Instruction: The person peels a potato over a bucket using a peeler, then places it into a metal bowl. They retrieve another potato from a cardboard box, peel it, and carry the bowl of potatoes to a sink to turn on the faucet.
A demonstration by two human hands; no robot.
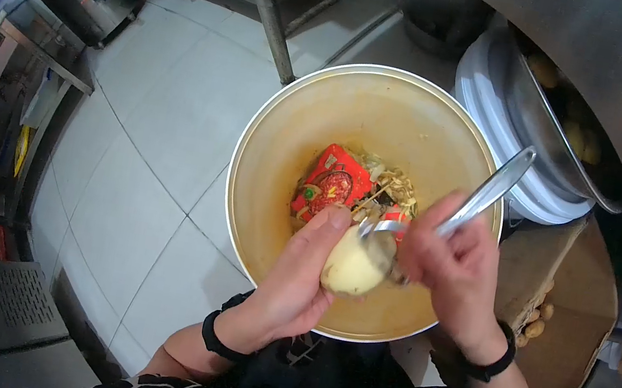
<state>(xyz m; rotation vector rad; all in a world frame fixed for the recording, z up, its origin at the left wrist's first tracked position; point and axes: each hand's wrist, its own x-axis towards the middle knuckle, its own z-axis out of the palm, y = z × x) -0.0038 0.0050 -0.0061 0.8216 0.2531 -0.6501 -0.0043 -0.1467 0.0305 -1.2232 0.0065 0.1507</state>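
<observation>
Over a round yellowish bin (pixel 269 249), my left hand (pixel 299 262) is closed round a potato (pixel 355 265), mostly pale and bare, with some darker patches near its lower edge. My right hand (pixel 452 259), slightly blurred, grips a metal peeler (pixel 493 187) whose handle sticks up past the fingers to the upper right. Its curved head lies against the top of the potato; the blade itself is smeared by motion. Below both hands, a red packet (pixel 336 182) lies in the bin among peelings and other scraps (pixel 395 183).
To the right, a cardboard box (pixel 582 297) holds several potatoes (pixel 539 318). Behind it stands a white tub (pixel 477 86) with a metal bowl (pixel 547 110) containing more potatoes. A table leg (pixel 264 9) rises just beyond the bin. Metal appliances (pixel 5 299) line the left side of the tiled floor (pixel 139 190).
</observation>
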